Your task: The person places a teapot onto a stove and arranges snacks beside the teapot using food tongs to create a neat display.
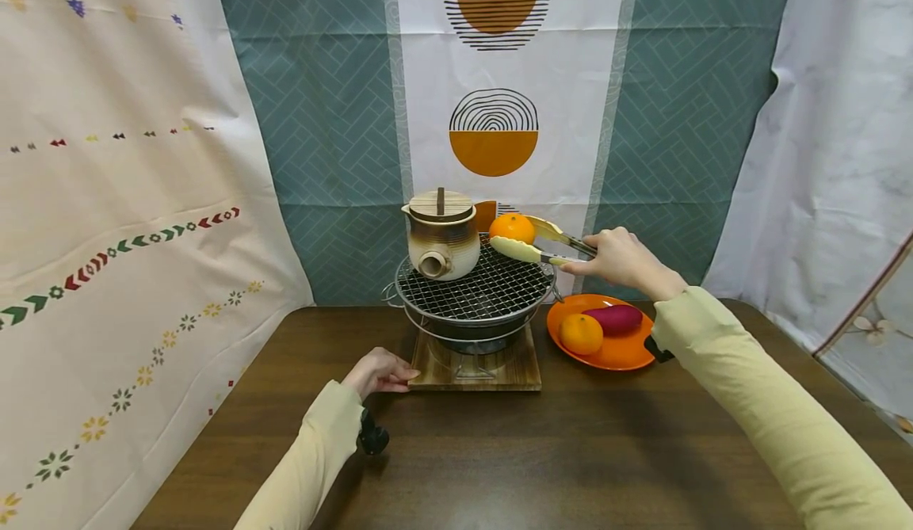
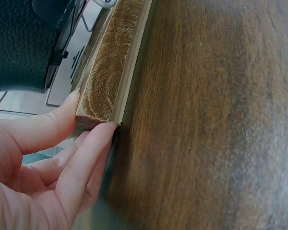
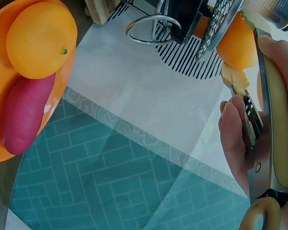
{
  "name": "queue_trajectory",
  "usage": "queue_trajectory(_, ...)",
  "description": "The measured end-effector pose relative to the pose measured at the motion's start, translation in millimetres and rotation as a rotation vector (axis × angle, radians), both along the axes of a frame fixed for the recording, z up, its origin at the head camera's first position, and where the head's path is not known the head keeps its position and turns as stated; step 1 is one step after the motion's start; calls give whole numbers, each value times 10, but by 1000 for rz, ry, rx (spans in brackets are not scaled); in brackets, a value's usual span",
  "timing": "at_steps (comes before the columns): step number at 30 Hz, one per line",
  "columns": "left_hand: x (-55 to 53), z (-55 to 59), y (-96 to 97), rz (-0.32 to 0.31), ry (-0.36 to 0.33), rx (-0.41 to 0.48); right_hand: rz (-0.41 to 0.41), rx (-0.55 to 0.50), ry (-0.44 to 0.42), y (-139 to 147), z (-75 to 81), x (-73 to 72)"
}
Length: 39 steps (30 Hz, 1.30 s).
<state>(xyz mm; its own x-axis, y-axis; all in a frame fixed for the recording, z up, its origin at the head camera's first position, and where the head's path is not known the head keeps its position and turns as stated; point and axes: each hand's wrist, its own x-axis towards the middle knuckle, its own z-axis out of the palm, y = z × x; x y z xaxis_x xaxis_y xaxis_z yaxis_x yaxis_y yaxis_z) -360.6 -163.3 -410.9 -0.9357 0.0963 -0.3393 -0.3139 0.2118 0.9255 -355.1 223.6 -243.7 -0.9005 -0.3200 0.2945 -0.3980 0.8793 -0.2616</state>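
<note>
My right hand point(image 1: 628, 262) grips a pair of tongs point(image 1: 519, 250) with cream-coloured tips. Between those tips is a mandarin orange point(image 1: 512, 228), at the back right of the round wire grill rack point(image 1: 492, 284); I cannot tell whether it touches the mesh. In the right wrist view the thumb lies along the handle of the tongs point(image 3: 284, 124). My left hand point(image 1: 378, 371) pinches the front left corner of the wooden board point(image 2: 108, 72) under the grill, thumb above and fingers below. A clay teapot point(image 1: 456, 257) with a wooden lid stands on the rack's left.
Right of the grill, an orange plate point(image 1: 619, 360) holds another mandarin orange point(image 1: 581, 333) and a purple sweet potato point(image 1: 619, 319). Wire handles point(image 1: 558, 295) stick out from the grill's sides. Patterned curtains point(image 1: 328, 118) hang behind the brown table point(image 1: 499, 459).
</note>
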Motion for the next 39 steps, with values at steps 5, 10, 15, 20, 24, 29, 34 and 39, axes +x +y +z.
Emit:
queue_trajectory(5, -1, -4, -4, 4, 5, -5, -15, 14, 21, -28, -20, -25)
queue_trajectory(10, 7, -15, 1, 5, 8, -1, -22, 12, 11, -60, -26, -29)
queue_trajectory(15, 15, -11, -10, -6, 12, -1, -15, 18, 19, -79, -22, -20)
queue_trajectory(20, 6, -9, -17, -15, 6, 5, -22, 26, 31, -92, -27, -29)
queue_trajectory(24, 0, -6, -14, -20, 1, 10, -28, 25, 30, -103, -41, -53)
queue_trajectory(29, -4, -3, -6, -18, -3, 9, -21, 31, 42, -128, -45, -69)
queue_trajectory(34, 4, -9, -15, -11, -4, 3, -24, 28, 37, -151, -45, -75)
queue_trajectory(39, 9, -21, -20, -8, -1, 1, -30, 25, 24, -165, -53, -85)
